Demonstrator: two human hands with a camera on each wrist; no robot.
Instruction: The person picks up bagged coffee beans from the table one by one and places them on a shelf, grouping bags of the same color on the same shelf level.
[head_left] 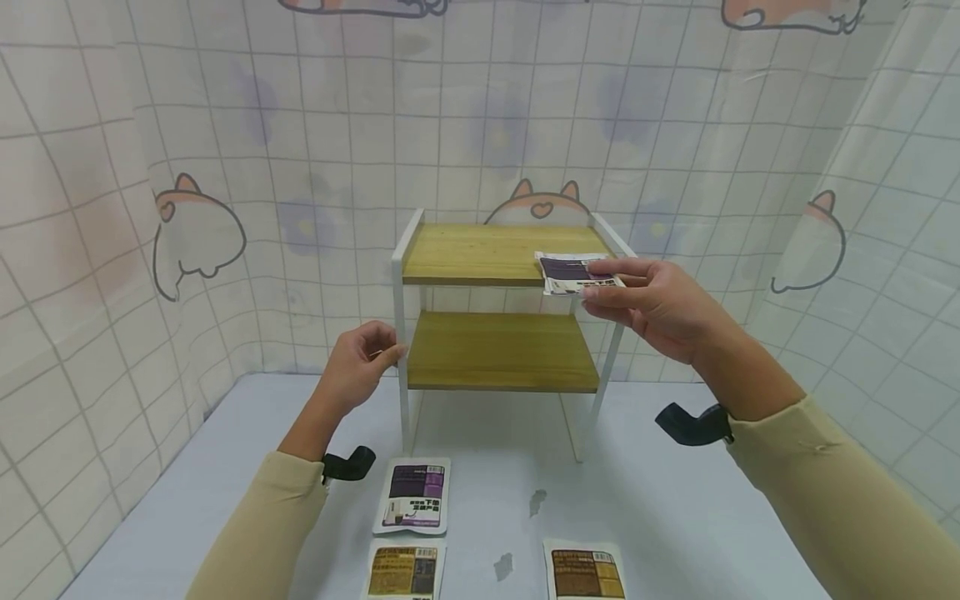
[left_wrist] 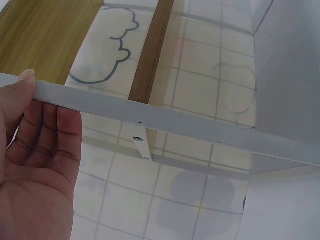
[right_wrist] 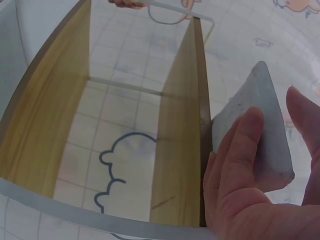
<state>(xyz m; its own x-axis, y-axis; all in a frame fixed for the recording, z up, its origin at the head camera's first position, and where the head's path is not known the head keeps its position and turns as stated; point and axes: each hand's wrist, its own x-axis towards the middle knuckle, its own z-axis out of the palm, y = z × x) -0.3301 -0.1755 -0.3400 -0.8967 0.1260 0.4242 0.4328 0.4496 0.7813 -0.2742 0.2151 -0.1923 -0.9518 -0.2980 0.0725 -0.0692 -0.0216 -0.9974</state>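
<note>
A two-tier shelf rack with wooden boards (head_left: 502,354) and a white metal frame stands at the centre. My left hand (head_left: 356,362) grips the rack's left front post (head_left: 401,367) between thumb and fingers. The left wrist view shows the thumb (left_wrist: 27,82) on one side of that bar and the fingers behind it. Over the front right of the top board, my right hand (head_left: 660,304) holds a flat packet (head_left: 564,271) with a dark purple and white label. From the right wrist, its pale underside (right_wrist: 267,135) shows, with fingers against it close to the board's edge.
On the white table (head_left: 675,517), a purple-labelled packet (head_left: 412,496) lies front left of the rack. Nearer are two brown-and-yellow packets, one left (head_left: 403,571) and one right (head_left: 585,571), cut off by the frame. A grid-patterned curtain (head_left: 337,192) hangs behind and on both sides.
</note>
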